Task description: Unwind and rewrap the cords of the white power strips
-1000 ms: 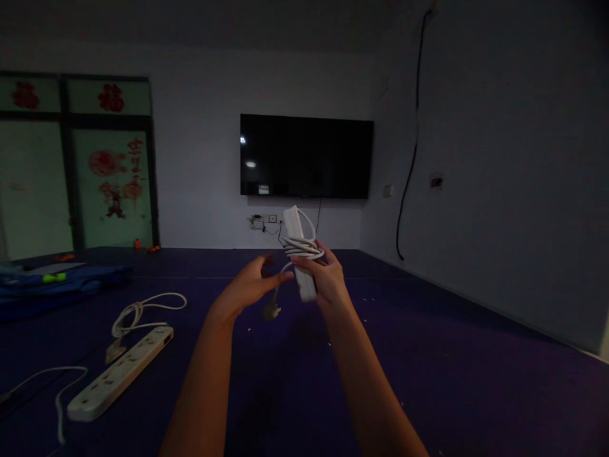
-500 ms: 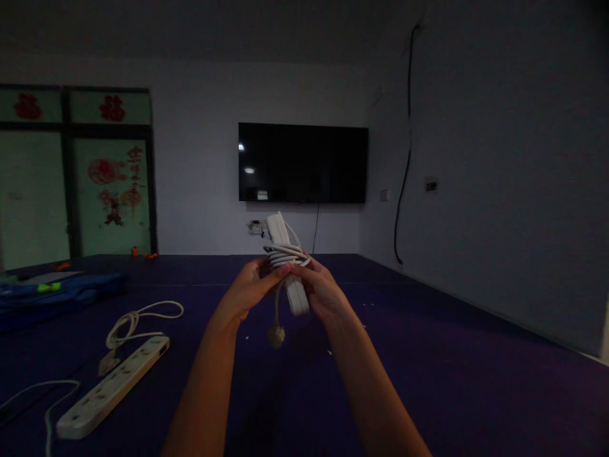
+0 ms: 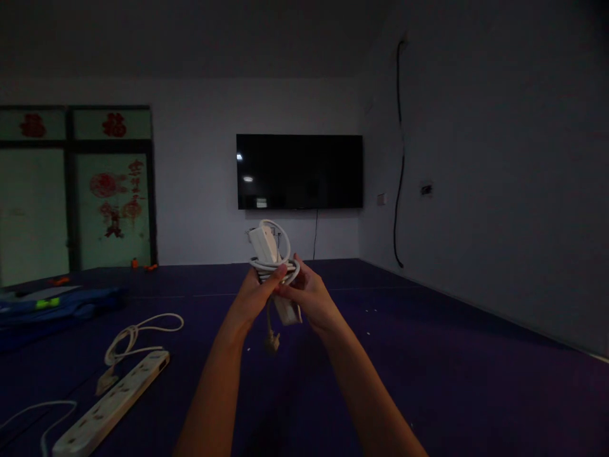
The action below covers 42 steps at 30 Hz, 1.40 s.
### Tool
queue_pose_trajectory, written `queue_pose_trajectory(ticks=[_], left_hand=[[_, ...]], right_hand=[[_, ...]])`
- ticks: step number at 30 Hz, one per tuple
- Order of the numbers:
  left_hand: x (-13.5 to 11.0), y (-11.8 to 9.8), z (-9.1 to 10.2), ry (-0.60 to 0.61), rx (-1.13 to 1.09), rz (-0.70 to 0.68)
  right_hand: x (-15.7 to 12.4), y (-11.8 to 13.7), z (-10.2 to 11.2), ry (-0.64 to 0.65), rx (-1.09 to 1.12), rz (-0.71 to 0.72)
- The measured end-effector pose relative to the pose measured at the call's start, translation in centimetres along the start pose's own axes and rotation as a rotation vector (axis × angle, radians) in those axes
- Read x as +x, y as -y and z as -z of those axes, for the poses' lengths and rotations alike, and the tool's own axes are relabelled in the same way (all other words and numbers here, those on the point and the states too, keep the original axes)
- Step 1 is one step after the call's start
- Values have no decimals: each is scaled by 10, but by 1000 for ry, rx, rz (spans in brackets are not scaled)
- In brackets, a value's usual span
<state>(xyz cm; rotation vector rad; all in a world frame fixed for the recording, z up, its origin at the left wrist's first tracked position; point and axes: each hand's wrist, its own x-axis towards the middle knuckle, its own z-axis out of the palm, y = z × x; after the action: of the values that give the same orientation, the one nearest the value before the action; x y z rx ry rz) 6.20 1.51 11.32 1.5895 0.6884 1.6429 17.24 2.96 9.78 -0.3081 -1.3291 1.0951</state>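
Observation:
A white power strip (image 3: 263, 244) is held up in front of me, tilted, with its pale cord (image 3: 291, 271) wound several times around its middle. My left hand (image 3: 250, 299) closes on the left side of the strip and the wraps, thumb pressed over the cord. On the other side my right hand (image 3: 311, 297) grips the strip and cord, its thumb close to the left thumb. One loop of cord stands up above the wraps. Below the hands dangles the plug (image 3: 271, 343), in the air. The strip's middle is hidden by cord and fingers.
A second power strip (image 3: 114, 401) lies at the left on the purple surface (image 3: 457, 381), its cord (image 3: 124, 343) loosely coiled behind it. Blue cloth (image 3: 80, 306) is further left. A television (image 3: 299, 171) hangs on the far wall; small white bits dot the surface.
The held strip has shifted slightly left, and a cord loop now rises above the wraps. The right fingers have opened a little upward. The view has tilted slightly up.

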Motion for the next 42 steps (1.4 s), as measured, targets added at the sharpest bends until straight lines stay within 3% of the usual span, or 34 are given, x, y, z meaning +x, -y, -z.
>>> queue_pose_trajectory(ticks=[9,15,19,22,30,37,42], left_hand=[[9,9,10,-235,138,-86],[10,4,21,-378,86,-77],[5,-3,28,-399,-36,-16],[1,-9,31,-348,-103,50],[-8,-25,35,-218,-85,229],[-16,-23,30,83,-31,200],[-16,-15,28,257,233,147]], right_hand=[[0,-7,2,201,-109,35],[-2,-5,3,279,-136,-58],[-3,-7,5,368,-201,-95],[-3,-11,7,404,-252,-165],[9,-26,33,203,-411,-162],[16,-15,52,-126,-409,-100],[16,3,73,-313,-319,0]])
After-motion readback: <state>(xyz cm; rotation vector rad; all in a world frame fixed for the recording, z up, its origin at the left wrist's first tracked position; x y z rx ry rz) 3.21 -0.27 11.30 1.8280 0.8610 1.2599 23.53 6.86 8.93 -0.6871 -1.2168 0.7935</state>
